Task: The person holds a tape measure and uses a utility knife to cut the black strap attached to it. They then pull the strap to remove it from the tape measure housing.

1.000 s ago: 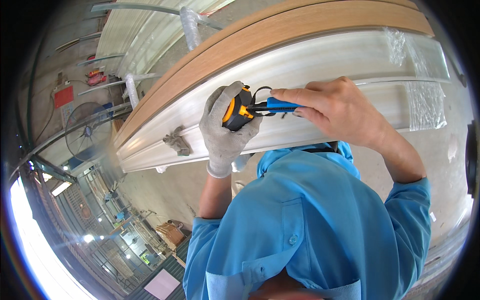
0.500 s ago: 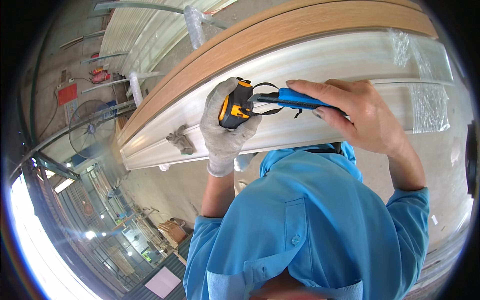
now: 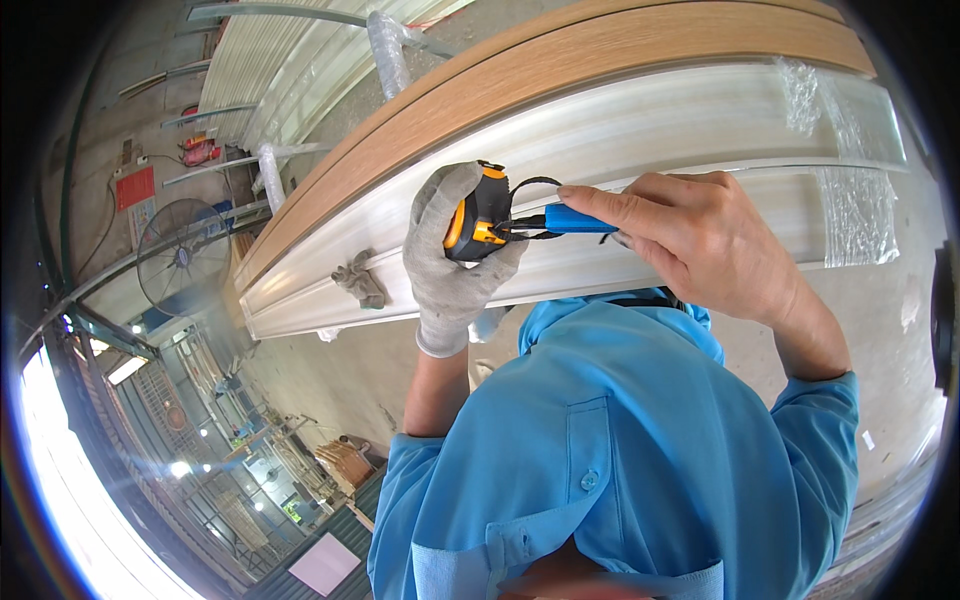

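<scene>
My left hand (image 3: 442,270), in a grey knit glove, is wrapped round a black and orange tape measure (image 3: 484,215). A black wrist strap (image 3: 540,181) loops out from the tape measure's right side. My bare right hand (image 3: 705,235) grips a blue utility knife (image 3: 580,219), its thumb and fingers along the handle. The knife's blade end points left and meets the strap close to the tape measure's case. Whether the blade touches the strap or the case I cannot tell. Both hands are above long white panels.
Long white panels (image 3: 640,120) lie under my hands, with a wood-grain board (image 3: 600,45) along their far side. A crumpled grey glove (image 3: 358,280) rests on the panels at left. Clear plastic wrap (image 3: 858,215) binds their right end. A large fan (image 3: 182,255) stands at far left.
The knife has shifted slightly down and its tip now sits at the strap's base beside the case. My left hand has tilted the tape measure a little and moved slightly right.
</scene>
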Available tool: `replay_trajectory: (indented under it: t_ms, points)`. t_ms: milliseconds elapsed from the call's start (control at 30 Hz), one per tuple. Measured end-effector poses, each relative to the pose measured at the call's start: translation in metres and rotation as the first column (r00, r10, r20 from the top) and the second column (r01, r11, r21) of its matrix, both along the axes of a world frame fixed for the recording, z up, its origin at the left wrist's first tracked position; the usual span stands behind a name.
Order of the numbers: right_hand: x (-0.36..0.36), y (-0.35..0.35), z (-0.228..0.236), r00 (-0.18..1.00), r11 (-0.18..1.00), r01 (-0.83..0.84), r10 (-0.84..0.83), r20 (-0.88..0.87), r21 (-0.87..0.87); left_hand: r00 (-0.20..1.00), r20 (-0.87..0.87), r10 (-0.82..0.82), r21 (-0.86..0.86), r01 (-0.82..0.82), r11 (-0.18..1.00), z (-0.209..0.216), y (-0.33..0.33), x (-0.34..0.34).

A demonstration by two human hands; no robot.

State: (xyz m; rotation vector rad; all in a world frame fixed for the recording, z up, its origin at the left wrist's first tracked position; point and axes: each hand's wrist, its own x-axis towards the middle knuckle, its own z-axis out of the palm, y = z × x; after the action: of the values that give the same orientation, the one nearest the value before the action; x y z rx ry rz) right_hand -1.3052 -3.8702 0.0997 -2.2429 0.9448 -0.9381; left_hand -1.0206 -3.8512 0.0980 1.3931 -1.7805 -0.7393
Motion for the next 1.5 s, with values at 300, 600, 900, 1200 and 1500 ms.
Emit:
replay_trajectory:
  t_ms: [300,600,900,1200,1500]
  points:
    - [0.002,0.013,0.007,0.989,0.992,0.004,-0.022,-0.143,-0.126,0.988,0.148,-0.040,-0.101,0.055,0.993,0.005,-0.001,-0.003]
    - [0.001,0.007,0.003,0.984,0.997,-0.079,0.074,-0.160,-0.021,0.990,0.111,-0.090,-0.051,0.097,0.994,-0.002,0.000,-0.005]
    - [0.003,0.010,0.007,0.996,0.997,0.066,-0.068,-0.049,-0.042,0.976,-0.216,0.042,0.065,-0.029,0.997,-0.010,0.002,-0.004]
    - [0.006,0.011,-0.001,0.997,0.997,0.062,-0.060,0.038,-0.041,1.000,-0.001,0.005,-0.014,-0.005,1.000,-0.002,0.001,-0.010]
    - [0.006,0.012,-0.004,0.995,0.996,0.077,-0.073,0.072,-0.054,0.999,0.053,0.009,-0.007,-0.009,1.000,0.002,0.001,-0.013]
